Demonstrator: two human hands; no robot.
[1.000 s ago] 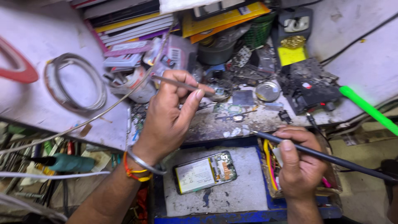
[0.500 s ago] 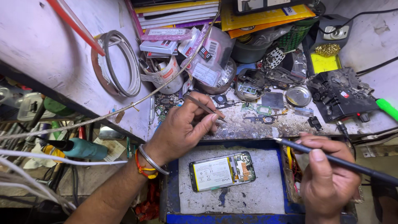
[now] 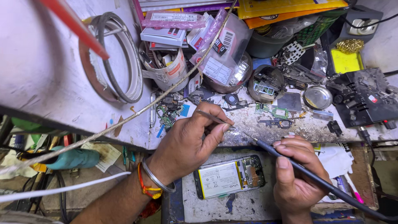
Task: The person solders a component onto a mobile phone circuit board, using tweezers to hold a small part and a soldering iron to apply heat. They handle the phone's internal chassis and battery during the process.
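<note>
Left hand: the left hand [image 3: 188, 143] pinches thin metal tweezers [image 3: 211, 118] between thumb and fingers.
Tweezers: they lie slanted, tips pointing right and a little down, over the front edge of the counter [image 3: 265, 128].
Right hand: the right hand [image 3: 296, 174] is closed around a dark soldering iron [image 3: 315, 180], held like a pen.
Soldering iron: long and thin; its tip points up and left, close to the tweezers' tips, and its tail runs down to the right.
Phone: an open phone [image 3: 230, 176] lies flat on a lower tray, between the two hands, long side running left to right.
Packages: clear bags [image 3: 222, 54] with white labels and black stripes lean at the back, beside a white cup [image 3: 168, 70].
Yellow folder: a flat yellow folder [image 3: 290, 6] sits at the top.
Pink bag: a pink bag [image 3: 174, 18] with a white label lies above the cup.
</note>
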